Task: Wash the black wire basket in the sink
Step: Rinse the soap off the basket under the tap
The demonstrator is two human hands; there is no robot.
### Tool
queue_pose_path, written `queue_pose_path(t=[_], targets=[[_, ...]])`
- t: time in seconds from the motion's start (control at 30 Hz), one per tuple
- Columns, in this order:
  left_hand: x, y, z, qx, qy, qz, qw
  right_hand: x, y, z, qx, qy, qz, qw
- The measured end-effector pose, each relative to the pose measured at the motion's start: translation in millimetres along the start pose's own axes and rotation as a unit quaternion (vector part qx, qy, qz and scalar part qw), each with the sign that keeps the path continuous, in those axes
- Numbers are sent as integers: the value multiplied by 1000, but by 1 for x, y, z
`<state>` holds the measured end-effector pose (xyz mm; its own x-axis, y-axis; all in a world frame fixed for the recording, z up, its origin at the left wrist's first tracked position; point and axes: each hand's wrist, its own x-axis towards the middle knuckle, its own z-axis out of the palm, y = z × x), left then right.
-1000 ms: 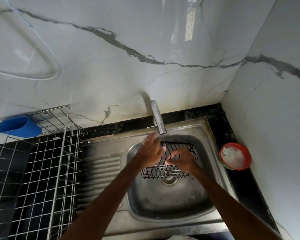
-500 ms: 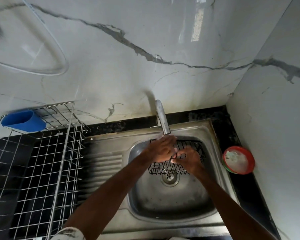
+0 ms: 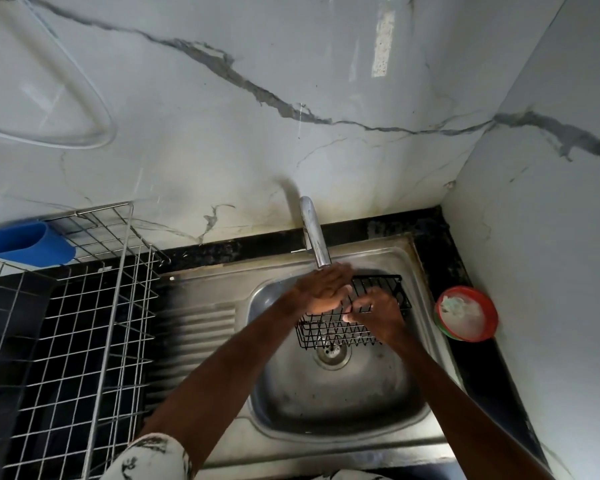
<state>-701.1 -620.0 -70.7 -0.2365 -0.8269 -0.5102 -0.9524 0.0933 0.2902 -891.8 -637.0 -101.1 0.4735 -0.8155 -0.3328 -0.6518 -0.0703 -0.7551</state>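
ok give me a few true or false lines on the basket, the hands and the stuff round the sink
1. The basket is over the sink bowl, under the tap. True.
2. The left hand and the right hand both touch the basket. True.
3. The blue cup lies in the sink. False: the cup sits at the top of the rack, left of the sink.
4. The red bowl is left of the sink. False: the bowl is on the counter to its right.
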Motion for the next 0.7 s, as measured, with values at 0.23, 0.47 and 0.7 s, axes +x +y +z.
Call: queue_pose_path(t=[0.23, 0.47, 0.7], targets=[[-6, 12, 11, 0, 22, 68, 997, 1, 4, 4, 11, 26, -9, 1000], [-12, 16, 19, 43, 27, 69, 996, 3, 9, 7, -4, 35, -37, 999], [-14, -21, 13, 27, 33, 9, 999, -2, 5, 2, 17, -12, -29, 999]])
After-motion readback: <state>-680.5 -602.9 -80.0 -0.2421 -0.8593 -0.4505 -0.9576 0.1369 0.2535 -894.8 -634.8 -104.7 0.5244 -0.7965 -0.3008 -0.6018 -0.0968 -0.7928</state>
